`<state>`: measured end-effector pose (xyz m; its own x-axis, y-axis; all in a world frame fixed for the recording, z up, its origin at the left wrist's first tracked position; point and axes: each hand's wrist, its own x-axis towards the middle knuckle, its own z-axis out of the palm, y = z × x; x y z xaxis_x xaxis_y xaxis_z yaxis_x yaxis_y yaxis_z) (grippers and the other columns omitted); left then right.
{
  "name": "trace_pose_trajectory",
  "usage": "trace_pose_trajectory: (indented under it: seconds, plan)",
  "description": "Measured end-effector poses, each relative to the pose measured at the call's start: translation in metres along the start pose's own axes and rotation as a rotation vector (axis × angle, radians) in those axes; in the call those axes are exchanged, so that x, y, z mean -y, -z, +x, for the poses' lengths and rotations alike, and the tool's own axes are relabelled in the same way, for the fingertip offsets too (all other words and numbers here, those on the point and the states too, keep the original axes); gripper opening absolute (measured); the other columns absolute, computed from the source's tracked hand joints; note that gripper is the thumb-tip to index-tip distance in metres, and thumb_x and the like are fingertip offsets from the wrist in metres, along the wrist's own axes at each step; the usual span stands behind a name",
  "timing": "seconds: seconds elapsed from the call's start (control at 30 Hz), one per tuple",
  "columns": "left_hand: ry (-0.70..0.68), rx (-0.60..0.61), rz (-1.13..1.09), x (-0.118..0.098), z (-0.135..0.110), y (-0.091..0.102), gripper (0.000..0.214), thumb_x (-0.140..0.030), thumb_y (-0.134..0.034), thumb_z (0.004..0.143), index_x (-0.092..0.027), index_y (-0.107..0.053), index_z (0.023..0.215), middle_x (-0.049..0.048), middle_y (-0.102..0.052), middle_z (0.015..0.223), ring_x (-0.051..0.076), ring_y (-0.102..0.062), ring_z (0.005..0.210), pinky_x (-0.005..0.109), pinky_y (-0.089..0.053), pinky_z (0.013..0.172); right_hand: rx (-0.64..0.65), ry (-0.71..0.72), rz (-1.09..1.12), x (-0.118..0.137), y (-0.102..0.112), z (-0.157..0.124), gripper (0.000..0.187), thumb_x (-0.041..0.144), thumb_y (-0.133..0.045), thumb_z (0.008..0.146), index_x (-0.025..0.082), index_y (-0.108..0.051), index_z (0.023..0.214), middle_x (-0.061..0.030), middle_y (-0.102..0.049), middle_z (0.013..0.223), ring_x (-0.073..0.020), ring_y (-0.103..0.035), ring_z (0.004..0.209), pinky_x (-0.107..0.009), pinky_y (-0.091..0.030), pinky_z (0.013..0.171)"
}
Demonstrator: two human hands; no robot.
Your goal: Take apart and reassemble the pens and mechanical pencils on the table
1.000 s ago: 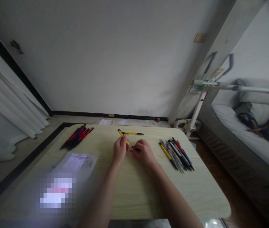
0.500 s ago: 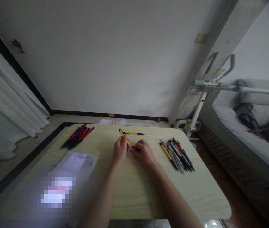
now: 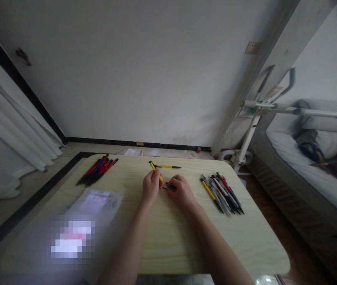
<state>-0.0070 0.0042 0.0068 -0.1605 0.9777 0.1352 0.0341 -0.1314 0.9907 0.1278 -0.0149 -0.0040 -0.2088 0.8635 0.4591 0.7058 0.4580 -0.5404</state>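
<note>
My left hand (image 3: 149, 187) is closed around a yellow pen barrel (image 3: 152, 165), which slants up and away with its black end at the top. Just to its right, my right hand (image 3: 183, 192) pinches a small black pen part (image 3: 172, 186). A thin tip points from that part toward the barrel's lower end, and a small gap seems to separate the two. Beyond both hands, a yellow pen (image 3: 168, 166) with a black tip lies flat on the wooden table (image 3: 171, 245). My fingers partly cover both held pieces.
At the left lies a pile of red, blue and black pens (image 3: 97, 171). More pens (image 3: 223, 196), yellow, clear, white and red, lie at the right. A plastic bag (image 3: 111, 204) rests at the front left. Past the table stand white exercise equipment (image 3: 250, 132) and a sofa (image 3: 293, 178).
</note>
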Motion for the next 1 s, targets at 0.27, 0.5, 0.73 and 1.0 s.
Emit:
trace_pose_trajectory:
  seconds: [0.27,0.5,0.73,1.0]
  plan:
    - [0.014,0.006,0.011,-0.0027,-0.0001,0.0001,0.034,-0.048,-0.043,0.077,-0.016,-0.051,0.068,-0.0027,-0.050,0.045,0.009,-0.046,0.037,0.019,-0.036,0.036,0.001,-0.015,0.003,-0.0018,-0.0010,0.0001,0.008,0.015,-0.057,0.069,0.019,-0.062,0.074,-0.0041,-0.054,0.078,-0.0150,-0.050,0.074,-0.026,-0.039,0.068]
    - [0.015,0.001,0.008,-0.0032,-0.0003,-0.0010,0.034,-0.049,-0.043,0.077,-0.016,-0.050,0.067,-0.0027,-0.049,0.044,0.009,-0.045,0.036,0.019,-0.035,0.036,0.005,-0.012,0.001,-0.0009,-0.0004,-0.0001,0.009,0.016,-0.056,0.069,0.018,-0.062,0.075,-0.0041,-0.054,0.077,-0.0150,-0.050,0.074,-0.026,-0.039,0.068]
    - [0.025,0.008,-0.009,-0.0016,-0.0011,-0.0006,0.035,-0.049,-0.043,0.076,-0.016,-0.051,0.068,-0.0024,-0.049,0.044,0.009,-0.044,0.035,0.018,-0.033,0.035,0.015,-0.009,0.003,-0.0009,0.0004,-0.0007,0.009,0.016,-0.056,0.070,0.019,-0.063,0.075,-0.0039,-0.053,0.078,-0.0150,-0.050,0.075,-0.026,-0.039,0.069]
    - [0.022,0.005,-0.018,-0.0006,-0.0010,-0.0007,0.037,-0.051,-0.044,0.075,-0.016,-0.051,0.068,-0.0024,-0.050,0.044,0.009,-0.044,0.036,0.019,-0.033,0.036,0.018,-0.013,-0.003,-0.0017,-0.0011,-0.0008,0.010,0.016,-0.056,0.069,0.018,-0.063,0.076,-0.0041,-0.053,0.079,-0.0152,-0.050,0.075,-0.027,-0.039,0.069]
